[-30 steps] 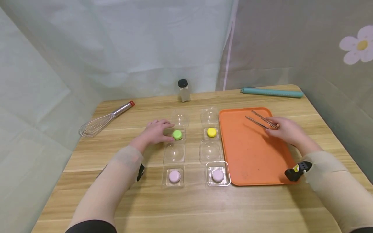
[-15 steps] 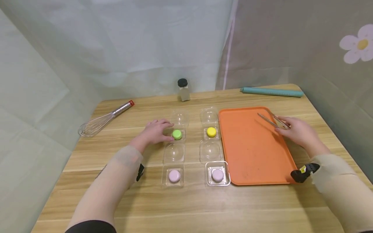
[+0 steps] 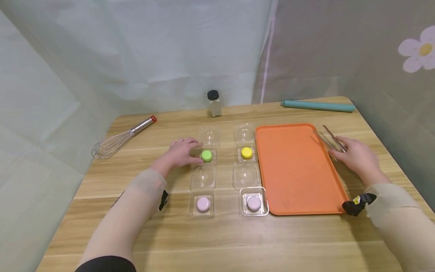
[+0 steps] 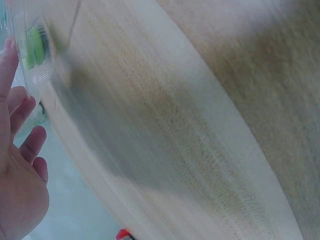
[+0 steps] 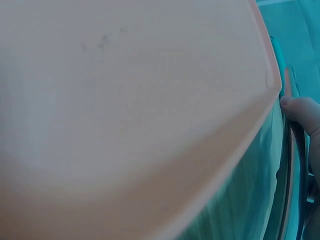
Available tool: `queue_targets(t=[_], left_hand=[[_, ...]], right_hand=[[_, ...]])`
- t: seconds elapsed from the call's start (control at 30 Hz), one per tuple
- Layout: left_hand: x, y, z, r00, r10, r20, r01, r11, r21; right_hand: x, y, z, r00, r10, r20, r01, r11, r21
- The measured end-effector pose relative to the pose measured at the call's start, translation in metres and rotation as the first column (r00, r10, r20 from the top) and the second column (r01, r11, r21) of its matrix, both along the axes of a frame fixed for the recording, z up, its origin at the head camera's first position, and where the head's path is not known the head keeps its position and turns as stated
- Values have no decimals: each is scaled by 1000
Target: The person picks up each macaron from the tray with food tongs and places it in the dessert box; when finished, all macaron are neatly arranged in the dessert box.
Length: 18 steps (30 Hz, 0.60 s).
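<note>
My left hand [image 3: 181, 153] lies at the left side of a clear plastic box that holds a green macaron [image 3: 206, 155]; thumb and fingertips are at the box's edge, fingers loosely extended. My right hand [image 3: 358, 156] holds metal tongs [image 3: 334, 138] over the right edge of the orange tray [image 3: 299, 170]. The tongs' tips stand apart with nothing between them. A yellow macaron [image 3: 246, 152] sits in another open box. Two lilac macarons, a left one [image 3: 203, 204] and a right one [image 3: 253, 203], sit in the two nearer boxes. In the right wrist view the thumb [image 5: 300, 110] presses the tongs.
A whisk [image 3: 141, 127] lies at the back left of the wooden table [image 3: 217, 245]. Near the back edge stands a small clear jar [image 3: 215, 107] with a black lid. A long teal rolled-up item [image 3: 317, 105] lies at the back right. Clear lids are folded back behind the macarons.
My right hand has carried the tongs rightward, from over the tray to its right edge. The left hand and the macarons have stayed in place.
</note>
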<state>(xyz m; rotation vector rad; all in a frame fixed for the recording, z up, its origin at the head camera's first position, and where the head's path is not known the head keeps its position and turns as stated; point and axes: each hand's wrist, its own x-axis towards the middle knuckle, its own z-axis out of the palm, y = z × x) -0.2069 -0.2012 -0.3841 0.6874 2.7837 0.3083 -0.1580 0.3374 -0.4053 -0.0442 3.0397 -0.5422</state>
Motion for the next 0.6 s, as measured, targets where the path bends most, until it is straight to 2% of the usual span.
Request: queue_targets(t=[0.27, 0.6], left_hand=[[0, 1, 1, 1000, 1, 4, -1, 1000, -1], [0, 0, 2, 1000, 4, 13, -4, 1000, -2]], right_hand=[[5, 6, -2, 997, -82, -11, 82, 997, -4], [7, 10, -6, 987, -156, 34, 155, 988, 11]])
